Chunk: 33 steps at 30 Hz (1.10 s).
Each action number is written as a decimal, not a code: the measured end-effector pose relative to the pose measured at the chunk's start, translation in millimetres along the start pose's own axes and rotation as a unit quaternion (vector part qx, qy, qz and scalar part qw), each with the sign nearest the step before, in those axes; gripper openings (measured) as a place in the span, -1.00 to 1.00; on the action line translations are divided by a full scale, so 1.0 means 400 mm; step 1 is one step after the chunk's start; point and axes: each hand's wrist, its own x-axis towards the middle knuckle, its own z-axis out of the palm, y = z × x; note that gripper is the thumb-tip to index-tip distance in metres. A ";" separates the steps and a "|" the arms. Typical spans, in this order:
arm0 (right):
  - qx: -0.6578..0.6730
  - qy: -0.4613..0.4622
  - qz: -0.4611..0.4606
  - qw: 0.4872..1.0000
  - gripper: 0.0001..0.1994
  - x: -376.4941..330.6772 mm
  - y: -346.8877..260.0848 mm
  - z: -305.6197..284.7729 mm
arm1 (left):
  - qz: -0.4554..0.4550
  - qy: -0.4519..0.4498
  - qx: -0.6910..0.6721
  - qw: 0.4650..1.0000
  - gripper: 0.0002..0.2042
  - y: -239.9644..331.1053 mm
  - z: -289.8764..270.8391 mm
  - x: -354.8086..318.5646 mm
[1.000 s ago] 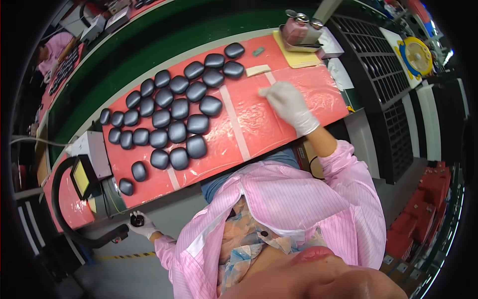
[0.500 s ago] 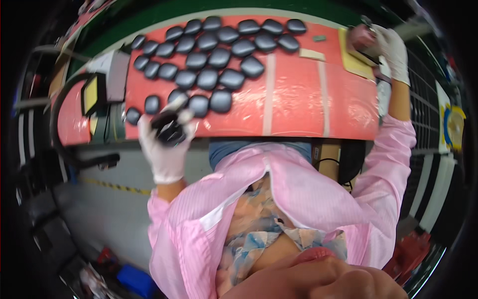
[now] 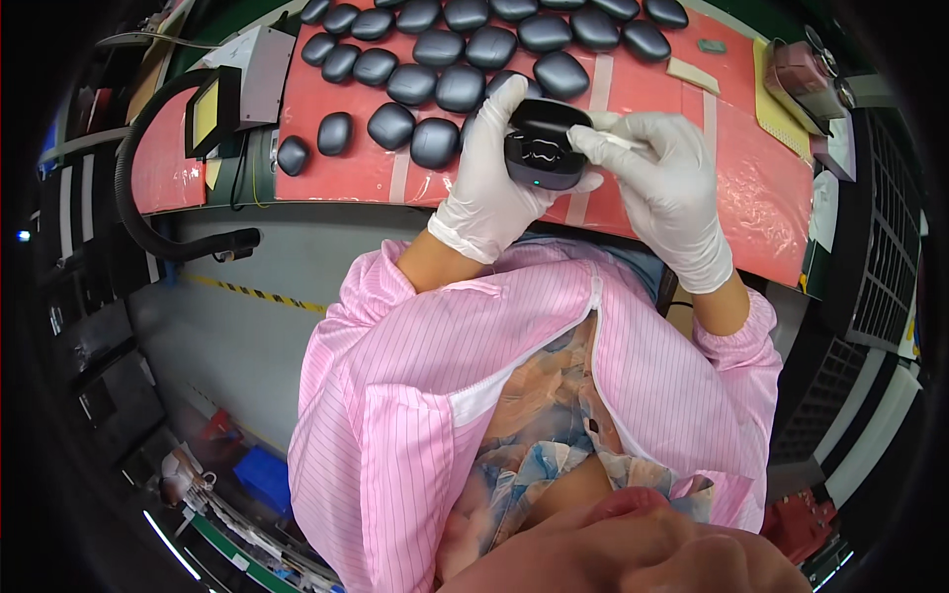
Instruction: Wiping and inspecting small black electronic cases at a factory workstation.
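White gloves covered my two hands. Between them was one open case (image 3: 542, 156), held above the near edge of the pink mat (image 3: 751, 188), in front of my chest. My left hand (image 3: 489, 183) was closed around this case, with the thumb along its left side and fingers passing beneath it. My right hand (image 3: 662, 173) came from the other side, its fingers bent and its fingertips at the right edge of the case. Something pale and thin showed near these fingers, but against the white glove I could not tell whether they pinched it.

Of closed cases (image 3: 461, 89) I counted about twenty-six on the mat; the upper edge of the view cut some of them. All were dark grey, rounded and softly shining, and two lay apart from the group, at the left. I also saw one green piece (image 3: 712, 45), one cream strip (image 3: 693, 75), one yellow pad (image 3: 781, 94) and one black lamp (image 3: 215, 114).

The open case had its black lid raised. Its inside was black and very glossy, with bright reflections, and one small green light glowed on its front.
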 end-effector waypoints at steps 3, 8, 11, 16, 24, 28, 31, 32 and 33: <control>0.032 0.005 0.005 0.999 -0.63 0.003 0.003 -0.019 | -0.003 -0.041 -0.028 0.999 -0.54 -0.006 -0.015 0.001; 0.200 0.126 0.149 0.960 -0.59 -0.019 0.001 -0.007 | 0.012 -0.068 0.013 0.998 -0.41 0.001 0.003 -0.004; 0.116 -0.018 0.001 0.993 -0.67 0.000 -0.029 -0.007 | 0.207 -0.105 0.145 0.962 -0.42 -0.035 -0.023 0.002; -0.046 -0.057 0.067 0.995 -0.68 -0.010 -0.035 -0.003 | 0.217 -0.086 0.254 0.939 -0.27 -0.041 -0.044 0.011; 0.055 0.002 0.151 0.987 -0.85 0.012 -0.130 0.083 | 0.355 -0.057 0.229 0.905 -0.39 -0.082 -0.058 0.054; 0.374 -0.147 0.209 0.892 -0.87 0.011 -0.119 0.035 | 0.245 -0.162 0.050 0.955 -0.35 -0.050 -0.099 0.053; 0.220 0.027 0.175 0.959 -0.85 -0.012 -0.096 0.025 | 0.326 -0.137 0.163 0.921 -0.32 -0.038 -0.085 0.048; 0.205 0.058 0.229 0.950 -0.84 -0.006 -0.089 0.024 | 0.318 -0.159 0.171 0.919 -0.32 -0.031 -0.086 0.040; 0.202 0.058 0.232 0.950 -0.84 -0.004 -0.080 0.032 | 0.314 -0.160 0.170 0.920 -0.32 -0.039 -0.081 0.035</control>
